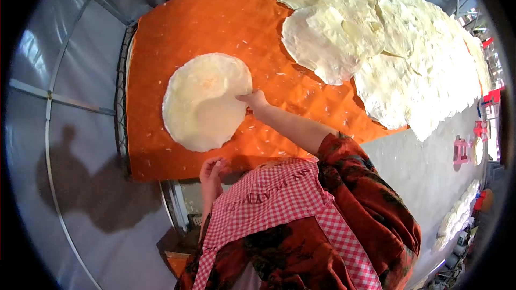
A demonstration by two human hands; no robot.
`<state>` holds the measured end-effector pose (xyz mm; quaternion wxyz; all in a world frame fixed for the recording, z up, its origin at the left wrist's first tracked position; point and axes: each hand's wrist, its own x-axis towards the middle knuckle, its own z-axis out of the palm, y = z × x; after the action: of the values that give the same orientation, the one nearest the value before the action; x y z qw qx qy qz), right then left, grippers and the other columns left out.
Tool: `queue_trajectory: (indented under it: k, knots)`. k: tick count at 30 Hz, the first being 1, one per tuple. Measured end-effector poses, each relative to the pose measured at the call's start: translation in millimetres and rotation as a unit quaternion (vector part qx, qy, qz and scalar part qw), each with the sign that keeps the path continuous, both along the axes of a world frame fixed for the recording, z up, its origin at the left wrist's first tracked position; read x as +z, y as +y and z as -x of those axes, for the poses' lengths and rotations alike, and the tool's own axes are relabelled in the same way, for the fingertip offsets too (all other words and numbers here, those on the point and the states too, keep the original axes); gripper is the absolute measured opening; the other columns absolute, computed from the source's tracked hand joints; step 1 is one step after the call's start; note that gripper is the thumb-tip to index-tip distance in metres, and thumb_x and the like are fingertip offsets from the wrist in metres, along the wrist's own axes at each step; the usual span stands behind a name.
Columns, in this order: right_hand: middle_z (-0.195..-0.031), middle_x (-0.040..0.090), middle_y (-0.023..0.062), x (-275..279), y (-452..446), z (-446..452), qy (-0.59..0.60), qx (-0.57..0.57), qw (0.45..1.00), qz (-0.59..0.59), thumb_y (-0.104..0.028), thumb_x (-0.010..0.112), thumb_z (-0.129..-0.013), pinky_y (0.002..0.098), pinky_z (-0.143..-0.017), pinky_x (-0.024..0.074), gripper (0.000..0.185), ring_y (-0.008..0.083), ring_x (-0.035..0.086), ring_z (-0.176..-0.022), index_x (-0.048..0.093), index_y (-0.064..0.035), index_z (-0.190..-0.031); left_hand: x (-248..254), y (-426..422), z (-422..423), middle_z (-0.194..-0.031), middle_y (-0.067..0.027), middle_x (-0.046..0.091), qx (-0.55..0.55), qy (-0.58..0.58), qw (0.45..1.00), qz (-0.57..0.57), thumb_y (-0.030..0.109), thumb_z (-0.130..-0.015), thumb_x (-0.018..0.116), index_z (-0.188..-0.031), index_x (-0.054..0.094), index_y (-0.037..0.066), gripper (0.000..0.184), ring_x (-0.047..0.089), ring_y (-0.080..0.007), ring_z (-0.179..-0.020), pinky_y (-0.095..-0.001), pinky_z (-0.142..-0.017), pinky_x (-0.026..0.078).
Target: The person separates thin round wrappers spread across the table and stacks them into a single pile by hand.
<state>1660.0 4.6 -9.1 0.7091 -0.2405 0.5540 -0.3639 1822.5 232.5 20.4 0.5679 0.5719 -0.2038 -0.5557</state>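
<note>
A large, round, thin pale flatbread sheet point(185, 104) lies flat on the orange cloth point(177, 27). My right hand point(255, 102) reaches across from the right and pinches the sheet's right edge, thumb on top and the other fingers hidden underneath or behind. Close to the cloth's front edge, just below the sheet, my left hand point(213, 172) hangs with loosely bent fingers, slightly apart. Nothing shows in it, and it does not touch the sheet. A shadow falls over the lower right part of the sheet.
Several overlapping pale sheets point(371, 37) cover the far and right part of the cloth. Grey plastic sheeting on a metal frame point(80, 102) stands at the left. On the floor at right are a pink stool point(460, 151) and a row of white items point(457, 216).
</note>
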Motion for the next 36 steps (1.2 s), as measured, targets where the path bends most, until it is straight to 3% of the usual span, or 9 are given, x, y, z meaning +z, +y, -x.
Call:
queue_trajectory:
  k: [3,8,11,14,18,22,28,34,36]
  knots:
    - [-0.082,0.063,0.0108,-10.7,-39.2,-28.9,0.081,0.052,0.988,0.122,-0.007,0.068,-0.073,0.0366,-0.055,0.0489,0.023,0.022,0.063,-0.07,0.063,0.0075,-0.091,6.3,-13.6,-45.0,-0.1,-0.0078,0.061,-0.021,0.007,0.999,0.045,0.009,-0.091,0.054,-0.105,0.056,0.003,0.016,0.061,-0.0192,-0.088,-0.0329,-0.077,0.052]
    - [-0.075,0.066,0.0082,175.1,-94.8,-65.5,0.26,0.212,0.83,0.445,-0.011,0.06,-0.071,0.0335,-0.066,0.0505,0.026,0.0163,0.063,-0.073,0.066,0.0015,-0.093,28.6,-45.9,-108.5,-0.116,-0.0099,0.054,-0.016,0.098,0.991,0.089,0.024,-0.096,0.045,-0.12,0.048,0.007,0.029,0.056,-0.0226,-0.102,-0.0373,-0.086,0.047]
    - [-0.077,0.065,0.0173,252.7,-46.4,-103.5,0.421,0.282,0.665,0.549,-0.015,0.061,-0.07,0.0409,-0.068,0.0512,0.024,0.0316,0.064,-0.074,0.066,-0.003,-0.091,47.4,-74.1,-116.5,-0.128,-0.0126,0.047,-0.032,0.219,0.965,0.137,0.035,-0.096,0.043,-0.129,0.04,0.01,0.042,0.051,-0.0278,-0.112,-0.044,-0.092,0.044]
    - [-0.087,0.065,0.017,207.9,9.6,-137.8,0.47,0.348,0.532,0.613,-0.017,0.061,-0.07,0.0433,-0.07,0.0503,0.024,0.0349,0.063,-0.081,0.066,-0.0043,-0.089,44.2,-85.9,-123.7,-0.136,-0.0145,0.04,-0.077,0.325,0.916,0.222,0.047,-0.094,0.04,-0.134,0.037,0.012,0.054,0.043,-0.0326,-0.122,-0.0523,-0.097,0.037]
    - [-0.088,0.063,0.0197,145.7,57.2,-143.7,0.437,0.402,0.597,0.539,-0.012,0.059,-0.068,0.0441,-0.069,0.0499,0.019,0.0361,0.062,-0.08,0.065,-0.0027,-0.084,5.3,-95.7,-118.3,-0.143,-0.0138,0.035,-0.067,0.475,0.852,0.208,0.061,-0.09,0.036,-0.137,0.037,0.013,0.068,0.031,-0.035,-0.132,-0.056,-0.105,0.027]
    - [-0.077,0.062,0.0238,167.7,24.8,-94.0,0.427,0.285,0.713,0.478,-0.01,0.058,-0.071,0.0449,-0.067,0.0488,0.015,0.0386,0.061,-0.075,0.065,-0.0004,-0.081,-12.9,-77.6,-130.6,-0.144,-0.0116,0.035,-0.178,0.389,0.892,0.147,0.056,-0.092,0.036,-0.139,0.037,0.014,0.063,0.032,-0.0346,-0.132,-0.053,-0.105,0.028]
    - [-0.078,0.064,0.0023,211.2,22.8,76.0,0.229,-0.045,0.898,0.373,-0.01,0.067,-0.068,0.0298,-0.064,0.0483,0.023,0.0128,0.059,-0.071,0.066,0.0012,-0.089,-53.0,-79.1,-164.5,-0.131,-0.0097,0.05,-0.183,0.291,0.932,0.115,0.047,-0.095,0.039,-0.137,0.038,0.015,0.053,0.047,-0.0267,-0.12,-0.0454,-0.099,0.038]
    - [-0.084,0.063,-0.0012,130.6,113.4,230.0,0.309,-0.197,0.9,0.236,-0.021,0.069,-0.077,0.0304,-0.06,0.0504,0.023,0.0103,0.059,-0.076,0.065,-0.0083,-0.096,-3.9,-90.3,-115.4,-0.124,-0.0126,0.051,-0.208,0.169,0.961,0.061,0.04,-0.095,0.043,-0.134,0.037,0.007,0.052,0.053,-0.0241,-0.108,-0.0384,-0.087,0.046]
    - [-0.077,0.058,-0.0027,73.6,160.7,276.1,0.364,-0.228,0.902,0.038,-0.029,0.07,-0.079,0.0295,-0.058,0.0484,0.024,0.012,0.058,-0.074,0.062,-0.0095,-0.091,-3.5,-90.7,-88.9,-0.123,-0.0149,0.05,-0.236,0.163,0.956,0.066,0.038,-0.093,0.045,-0.131,0.038,0.004,0.051,0.054,-0.0249,-0.106,-0.0369,-0.085,0.047]
